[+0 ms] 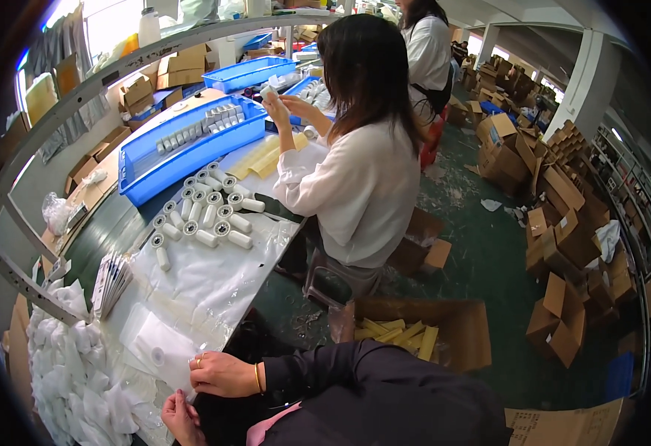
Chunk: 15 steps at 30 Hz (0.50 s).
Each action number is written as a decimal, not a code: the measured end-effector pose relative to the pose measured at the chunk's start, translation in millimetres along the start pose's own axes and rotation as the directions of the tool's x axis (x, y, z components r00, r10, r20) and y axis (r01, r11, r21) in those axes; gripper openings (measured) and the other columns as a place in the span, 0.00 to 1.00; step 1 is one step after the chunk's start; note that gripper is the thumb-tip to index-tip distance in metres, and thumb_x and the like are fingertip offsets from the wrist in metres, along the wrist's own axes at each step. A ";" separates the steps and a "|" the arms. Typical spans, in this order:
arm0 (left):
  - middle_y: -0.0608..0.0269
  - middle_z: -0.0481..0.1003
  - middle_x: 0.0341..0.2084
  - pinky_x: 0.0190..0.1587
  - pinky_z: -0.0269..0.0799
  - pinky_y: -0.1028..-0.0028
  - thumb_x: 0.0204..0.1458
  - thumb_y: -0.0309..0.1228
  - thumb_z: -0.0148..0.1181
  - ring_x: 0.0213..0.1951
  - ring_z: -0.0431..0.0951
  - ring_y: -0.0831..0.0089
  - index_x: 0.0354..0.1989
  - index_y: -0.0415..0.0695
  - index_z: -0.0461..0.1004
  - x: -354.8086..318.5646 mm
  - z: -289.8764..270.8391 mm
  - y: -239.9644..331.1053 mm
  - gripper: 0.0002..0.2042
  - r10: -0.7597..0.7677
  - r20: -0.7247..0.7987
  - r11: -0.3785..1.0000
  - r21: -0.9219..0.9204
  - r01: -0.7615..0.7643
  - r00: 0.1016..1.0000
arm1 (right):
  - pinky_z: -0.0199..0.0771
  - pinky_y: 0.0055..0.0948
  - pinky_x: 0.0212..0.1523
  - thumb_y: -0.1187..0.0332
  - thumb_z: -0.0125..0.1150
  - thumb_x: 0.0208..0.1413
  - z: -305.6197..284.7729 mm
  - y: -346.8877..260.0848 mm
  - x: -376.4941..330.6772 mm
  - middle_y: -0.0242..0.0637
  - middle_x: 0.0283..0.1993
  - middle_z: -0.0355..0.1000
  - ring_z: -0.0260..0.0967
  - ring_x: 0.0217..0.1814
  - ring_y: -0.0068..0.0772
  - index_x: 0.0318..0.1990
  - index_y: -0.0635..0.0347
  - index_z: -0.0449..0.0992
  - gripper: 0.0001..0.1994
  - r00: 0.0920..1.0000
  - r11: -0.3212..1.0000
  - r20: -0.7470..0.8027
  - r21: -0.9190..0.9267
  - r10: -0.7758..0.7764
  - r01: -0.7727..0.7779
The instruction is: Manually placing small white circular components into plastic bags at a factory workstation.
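My right hand (221,373), with a ring and a gold bangle, comes out of a black sleeve and pinches the edge of a flat white pouch (156,348) lying on the clear plastic sheet (214,279). A round shape shows through the pouch. My left hand (180,418) is curled at the table's near edge, just below the pouch's corner; its grip is hidden. Loose white pouches (73,372) are heaped to the left. Several white rolls (206,215) stand and lie farther along the table.
A co-worker in a white top (363,186) sits at the table handling a roll. Blue trays (184,145) hold small parts. A stack of flat packets (111,281) is nearby. An open carton with yellow strips (407,334) and many cartons (563,245) sit on the green floor.
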<state>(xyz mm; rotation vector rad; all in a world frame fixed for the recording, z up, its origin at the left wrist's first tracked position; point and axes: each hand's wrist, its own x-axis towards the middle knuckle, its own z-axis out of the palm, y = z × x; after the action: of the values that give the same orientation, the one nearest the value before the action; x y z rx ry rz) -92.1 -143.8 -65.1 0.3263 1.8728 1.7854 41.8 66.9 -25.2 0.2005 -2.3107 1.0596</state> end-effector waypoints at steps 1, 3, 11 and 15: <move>0.73 0.67 0.14 0.11 0.49 0.81 0.72 0.36 0.61 0.10 0.60 0.86 0.33 0.43 0.75 -3.4 2.4 3.1 0.13 -0.004 -0.004 1.000 0.004 0.004 1.000 | 0.73 0.44 0.54 0.67 0.67 0.59 0.0 -1.8 -1.0 0.40 0.39 0.74 0.74 0.49 0.48 0.32 0.58 0.78 0.07 1.000 1.000 0.002 -0.002 0.003 -0.003; 0.73 0.67 0.13 0.12 0.49 0.81 0.72 0.35 0.61 0.11 0.60 0.85 0.34 0.43 0.75 -6.1 7.6 6.4 0.13 0.010 -0.010 1.000 -0.008 -0.010 1.000 | 0.73 0.44 0.53 0.67 0.67 0.59 0.9 -3.4 -3.0 0.40 0.38 0.74 0.74 0.48 0.49 0.31 0.58 0.78 0.06 1.000 1.000 -0.013 -0.004 -0.002 0.002; 0.71 0.69 0.14 0.14 0.49 0.77 0.71 0.33 0.61 0.12 0.62 0.84 0.34 0.41 0.78 -31.8 18.2 25.6 0.12 -0.067 -0.124 0.995 0.065 0.075 0.990 | 0.76 0.48 0.42 0.68 0.66 0.60 -3.5 -1.9 5.9 0.48 0.33 0.72 0.75 0.39 0.55 0.32 0.61 0.75 0.08 0.996 0.995 0.079 -0.082 -0.045 0.051; 0.71 0.70 0.13 0.16 0.52 0.76 0.70 0.36 0.62 0.12 0.63 0.83 0.35 0.39 0.81 -20.1 40.7 58.4 0.14 -0.079 -0.039 0.991 0.109 0.083 0.996 | 0.76 0.39 0.39 0.74 0.72 0.58 -22.4 0.1 18.6 0.44 0.36 0.76 0.76 0.37 0.46 0.37 0.60 0.82 0.03 0.993 0.993 0.026 0.005 0.117 -0.117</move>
<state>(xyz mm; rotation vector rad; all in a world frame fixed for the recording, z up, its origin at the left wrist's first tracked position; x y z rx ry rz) -64.6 -113.8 -3.3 0.2571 1.9854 1.6477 36.5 85.3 -3.2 0.0825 -2.3667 1.1279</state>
